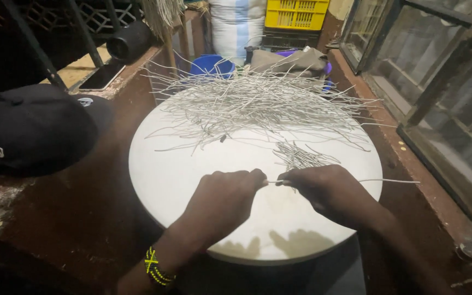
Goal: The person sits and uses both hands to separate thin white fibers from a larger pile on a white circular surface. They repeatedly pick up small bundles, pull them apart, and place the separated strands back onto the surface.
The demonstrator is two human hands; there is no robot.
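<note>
A round white tabletop (181,180) carries a wide heap of thin pale strands (258,104) across its far half. A smaller bunch of strands (301,157) lies just beyond my hands. My left hand (222,199) and my right hand (329,191) meet over the near middle of the table, both pinching one long pale strand (389,181). The strand runs out to the right past the table's edge. My left wrist wears a yellow and dark beaded bracelet (155,267).
A dark cap (34,128) rests on the reddish ledge at left, with a phone (102,75) and a black cylinder (129,41) behind it. Beyond the table stand a blue bowl (211,64), folded cloth (290,61) and a yellow crate (296,13). A window frame (438,93) lines the right side.
</note>
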